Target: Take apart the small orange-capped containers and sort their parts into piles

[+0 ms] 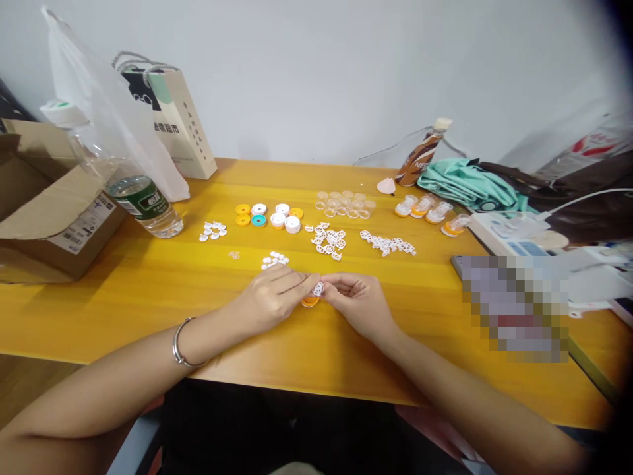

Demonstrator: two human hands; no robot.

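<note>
Here, left fingers (302,289) and right fingers (335,297) pinch a white piece (319,289); clear cups (342,209) stand beyond.

Head camera, sole view, worn by person. Looks from above near edge of table (425,293), facing forward and down. Dark-clad lap (237,425) at near bottom, pale wall (297,86) at far side. Left hand (277,293) and right hand (363,307) close to lens, around mid-view. Wide coverage: cardboard box (59,201) cut at left edge, corners dark at right.
</note>
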